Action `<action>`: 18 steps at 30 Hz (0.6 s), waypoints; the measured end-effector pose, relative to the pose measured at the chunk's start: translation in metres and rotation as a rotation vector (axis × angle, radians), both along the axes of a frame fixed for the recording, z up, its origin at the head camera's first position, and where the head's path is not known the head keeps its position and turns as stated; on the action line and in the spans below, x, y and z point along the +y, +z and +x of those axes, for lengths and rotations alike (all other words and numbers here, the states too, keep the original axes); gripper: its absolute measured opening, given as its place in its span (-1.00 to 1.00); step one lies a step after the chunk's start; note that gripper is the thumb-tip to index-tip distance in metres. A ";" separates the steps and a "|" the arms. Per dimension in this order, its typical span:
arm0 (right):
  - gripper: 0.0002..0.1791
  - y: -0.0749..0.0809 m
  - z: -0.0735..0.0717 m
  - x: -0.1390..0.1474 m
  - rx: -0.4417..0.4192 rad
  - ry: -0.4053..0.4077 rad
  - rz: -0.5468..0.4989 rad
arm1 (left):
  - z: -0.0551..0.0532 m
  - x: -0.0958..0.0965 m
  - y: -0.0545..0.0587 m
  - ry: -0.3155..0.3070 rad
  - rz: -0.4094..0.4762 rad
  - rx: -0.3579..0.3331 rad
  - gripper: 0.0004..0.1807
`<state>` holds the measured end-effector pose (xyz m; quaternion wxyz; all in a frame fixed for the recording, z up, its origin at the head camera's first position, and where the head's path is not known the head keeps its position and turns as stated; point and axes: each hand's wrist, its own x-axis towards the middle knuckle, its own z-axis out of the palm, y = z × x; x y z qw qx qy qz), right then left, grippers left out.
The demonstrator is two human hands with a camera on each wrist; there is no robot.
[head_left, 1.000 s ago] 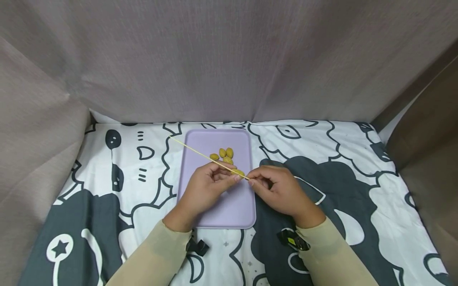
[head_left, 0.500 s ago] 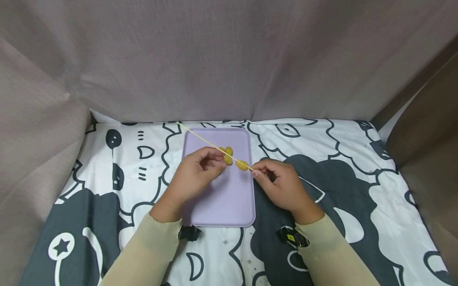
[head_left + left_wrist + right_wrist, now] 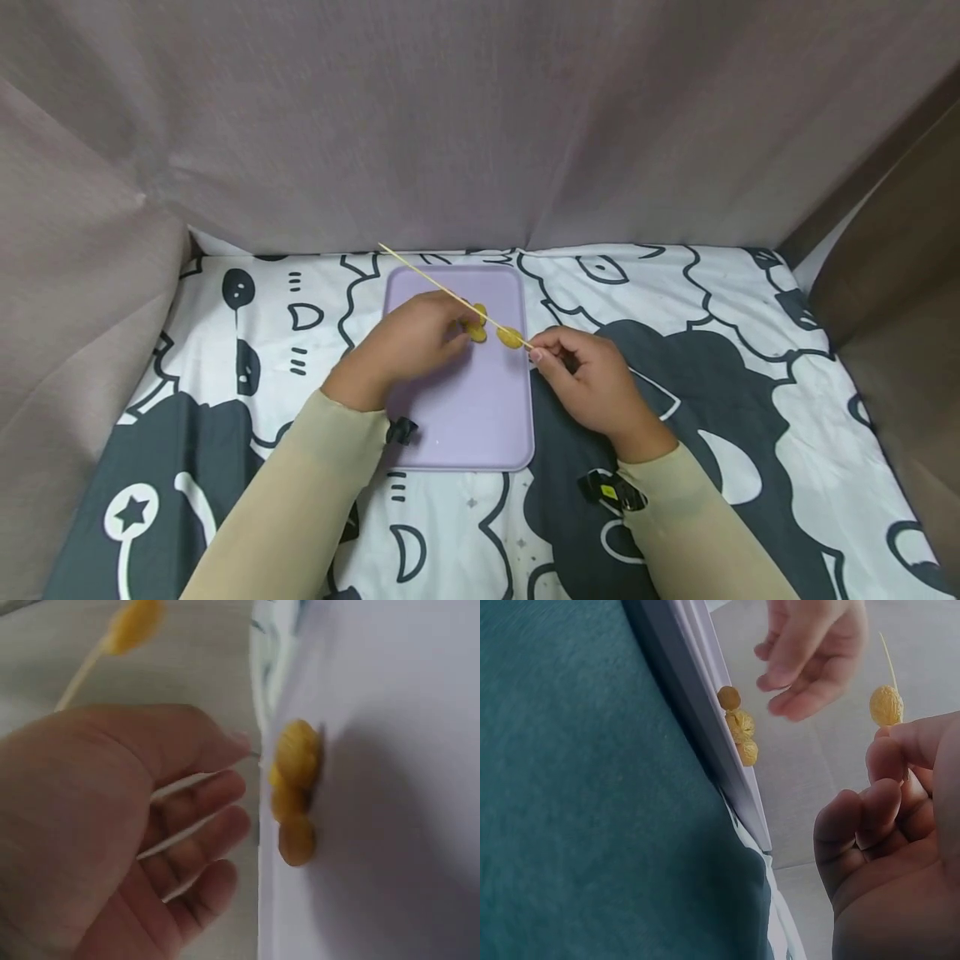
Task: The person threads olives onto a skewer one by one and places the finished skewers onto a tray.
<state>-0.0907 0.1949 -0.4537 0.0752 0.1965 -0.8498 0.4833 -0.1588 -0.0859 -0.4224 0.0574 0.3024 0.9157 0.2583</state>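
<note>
Head view: the right hand [image 3: 588, 383] is pinching a skewer [image 3: 420, 272] angled toward ten o'clock, one yellow piece [image 3: 509, 337] threaded; the left hand [image 3: 412, 337], relaxed, empty, is hovering by unthreaded pieces [image 3: 477, 334] at one o'clock on the tray [image 3: 465, 417].

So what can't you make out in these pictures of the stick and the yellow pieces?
- Count of loose yellow pieces: head view, partly behind the left hand; both wrist views, they overlap.
- Gripped part of the yellow stick: right wrist view, covered by the right hand.
- Skewered piece: left wrist view, blurred, cut off by the top edge.
- Purple tray: head view, left side partly behind left hand and sleeve.
</note>
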 end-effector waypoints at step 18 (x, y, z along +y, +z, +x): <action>-0.92 0.000 -0.001 0.003 -0.031 0.007 -0.018 | -0.004 0.022 -0.013 -0.089 -0.243 0.171 -0.88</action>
